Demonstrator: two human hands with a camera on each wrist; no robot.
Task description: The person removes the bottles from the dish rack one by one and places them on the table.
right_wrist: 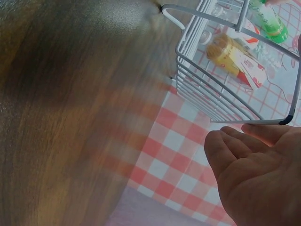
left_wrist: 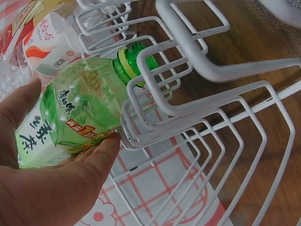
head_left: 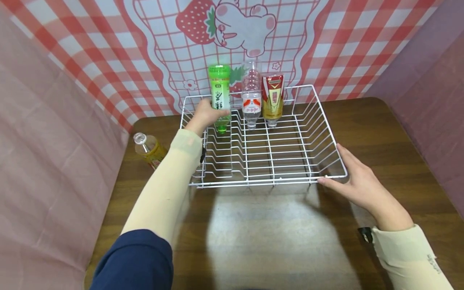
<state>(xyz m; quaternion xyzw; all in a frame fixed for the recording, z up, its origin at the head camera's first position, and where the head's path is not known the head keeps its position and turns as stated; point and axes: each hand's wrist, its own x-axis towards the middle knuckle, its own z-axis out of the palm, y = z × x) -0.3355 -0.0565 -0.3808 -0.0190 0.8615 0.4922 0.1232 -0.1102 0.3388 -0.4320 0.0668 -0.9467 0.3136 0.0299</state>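
In the head view my left hand (head_left: 206, 116) grips a green tea bottle (head_left: 220, 82), upside down at the back left of a white wire dish rack (head_left: 279, 179). In the left wrist view the bottle's uncapped green neck (left_wrist: 134, 63) sits among the rack's wires, with my thumb and fingers on opposite sides of its body. My right hand (head_left: 359, 185) touches the rack's near right corner, thumb along the front rim. Its fingers look nearly straight in the right wrist view. Beside the green bottle, a clear water bottle (head_left: 251, 105) and a red-and-gold bottle (head_left: 273, 96) stand inverted in the rack.
A bottle with a yellow label (head_left: 155, 153) is on the wooden table (head_left: 261, 241) left of the rack, partly behind my left forearm. A red-and-white checked cloth (head_left: 337, 44) hangs behind the rack. Pink curtains (head_left: 40, 133) flank the table.
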